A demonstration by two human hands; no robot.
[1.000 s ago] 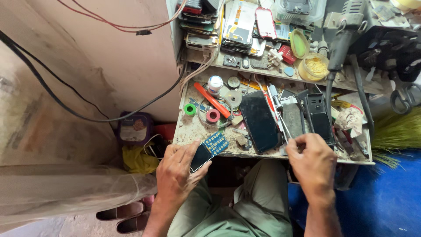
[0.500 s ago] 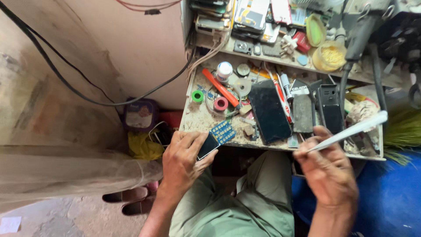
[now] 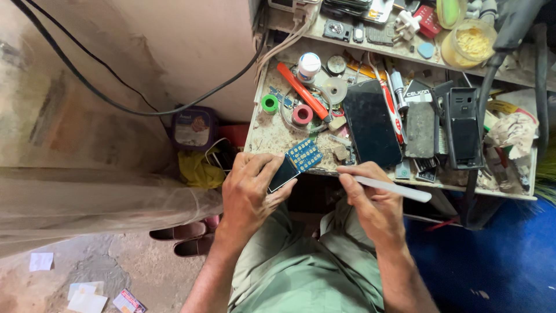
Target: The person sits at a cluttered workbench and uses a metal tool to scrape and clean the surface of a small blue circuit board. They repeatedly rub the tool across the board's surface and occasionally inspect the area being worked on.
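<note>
Left hand (image 3: pixel 250 194): grip closed on a small phone part (image 3: pixel 295 164), fingers wrapped over its near end
Phone part: flat and narrow, dark glossy screen half toward the palm, blue keypad half with rows of pale dots poking out past the fingertips, tilted, held just over the worktop (image 3: pixel 272 134) front edge
Right hand (image 3: pixel 370 203): grip closed on a slim white tool (image 3: pixel 394 188), pinched near its tip
White tool: long, flat, plain, pointing right and slightly down along the worktop edge
Behind: black smartphone (image 3: pixel 370 123) lying face up, red tape roll (image 3: pixel 302 115), green tape roll (image 3: pixel 269 104)
</note>
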